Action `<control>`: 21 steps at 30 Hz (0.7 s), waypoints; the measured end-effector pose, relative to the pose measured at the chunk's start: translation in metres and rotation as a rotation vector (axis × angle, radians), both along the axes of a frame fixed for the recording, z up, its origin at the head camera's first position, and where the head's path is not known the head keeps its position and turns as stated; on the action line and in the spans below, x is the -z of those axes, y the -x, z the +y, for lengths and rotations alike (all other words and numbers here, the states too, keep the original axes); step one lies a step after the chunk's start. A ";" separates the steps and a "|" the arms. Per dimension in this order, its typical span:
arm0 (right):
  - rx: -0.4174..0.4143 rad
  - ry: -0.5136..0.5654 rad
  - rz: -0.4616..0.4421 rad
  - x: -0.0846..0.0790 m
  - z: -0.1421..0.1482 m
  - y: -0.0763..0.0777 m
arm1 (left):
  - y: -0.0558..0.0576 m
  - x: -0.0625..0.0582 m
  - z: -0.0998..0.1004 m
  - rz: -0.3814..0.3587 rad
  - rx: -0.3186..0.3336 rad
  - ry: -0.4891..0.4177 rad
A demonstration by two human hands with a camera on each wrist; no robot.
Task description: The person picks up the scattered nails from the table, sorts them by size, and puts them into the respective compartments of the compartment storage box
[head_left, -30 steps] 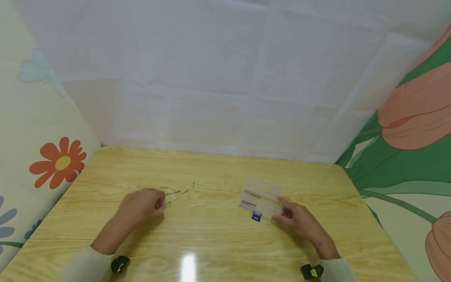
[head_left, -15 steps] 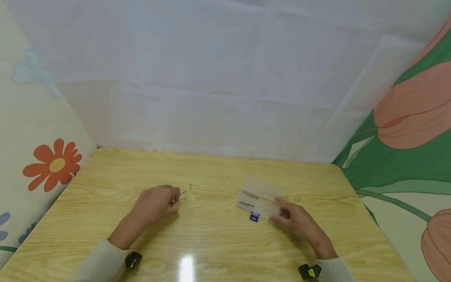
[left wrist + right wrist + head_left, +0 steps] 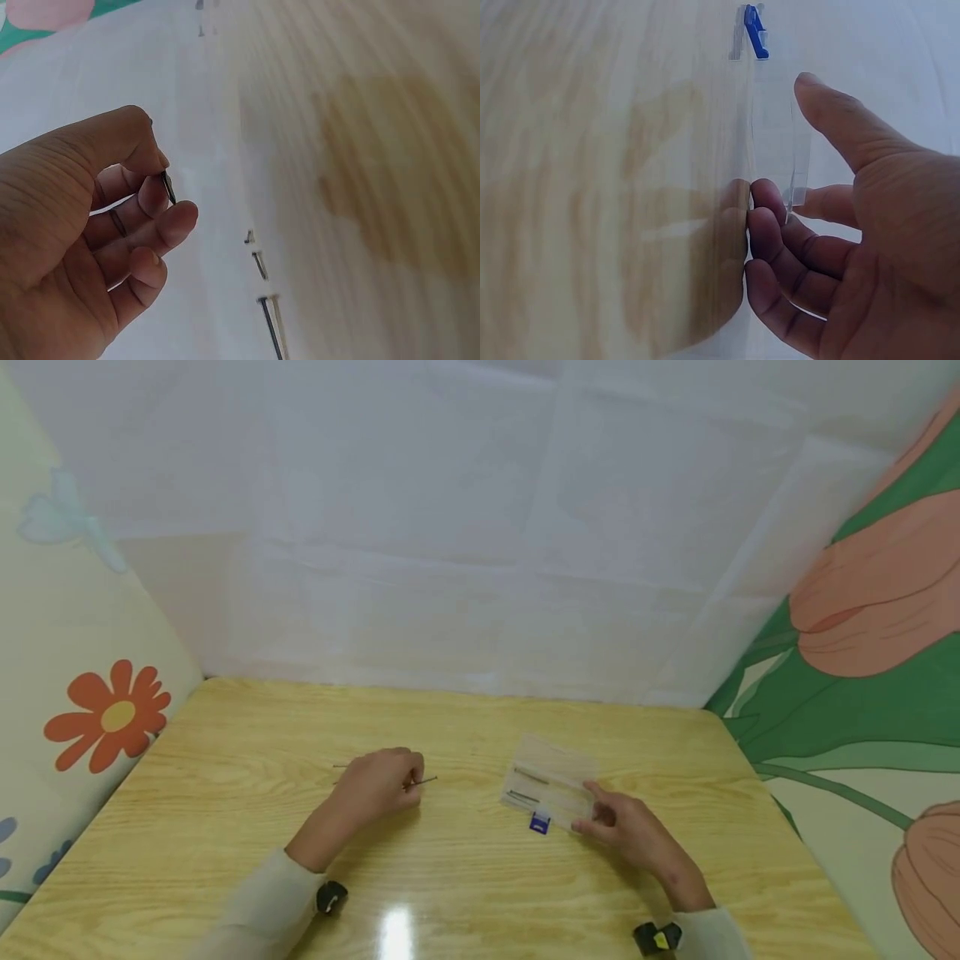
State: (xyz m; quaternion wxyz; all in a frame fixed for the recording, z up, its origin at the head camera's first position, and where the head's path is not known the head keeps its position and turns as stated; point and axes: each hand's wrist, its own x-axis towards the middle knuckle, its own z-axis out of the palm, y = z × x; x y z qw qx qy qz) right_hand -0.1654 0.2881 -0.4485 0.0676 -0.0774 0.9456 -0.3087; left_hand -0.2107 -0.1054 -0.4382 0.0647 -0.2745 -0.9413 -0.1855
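A thin dark nail [image 3: 169, 187] is pinched between the thumb and fingertips of my left hand [image 3: 378, 789], a little left of the table's middle. In the head view its headed end sticks out to the right. More nails lie on the table: the left wrist view has a long nail [image 3: 271, 330] and a shorter nail [image 3: 259, 265]. My right hand [image 3: 637, 831] grips the right end of a clear plastic box [image 3: 557, 758] by its edge. Inside the box, nails [image 3: 531, 775] lie in separate compartments. A blue latch [image 3: 539, 822] sits on its near side.
The wooden table [image 3: 465, 877] ends at a white sheet [image 3: 450, 568] along the back. Flower-patterned panels [image 3: 112, 718] flank it left and right. Black wrist devices [image 3: 332, 897] hang at both cuffs.
My left hand has moved right across the table, past where the small loose nails lay, with a nail between its fingers. The right hand and the box have stayed in place.
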 end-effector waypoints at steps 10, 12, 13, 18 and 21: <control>-0.011 0.013 -0.005 -0.001 0.000 0.000 | 0.011 0.000 0.034 -0.016 0.060 -0.004; -0.017 0.013 -0.003 -0.001 0.001 0.000 | 0.013 -0.001 0.040 -0.020 0.066 -0.001; -0.018 0.011 0.000 -0.001 0.001 0.000 | 0.014 -0.001 0.043 -0.019 0.071 0.004; -0.010 0.006 0.004 -0.001 0.000 0.000 | 0.019 -0.003 0.059 -0.011 0.122 0.025; -0.011 0.017 0.000 0.000 -0.002 0.001 | 0.023 -0.003 0.067 -0.014 0.148 0.046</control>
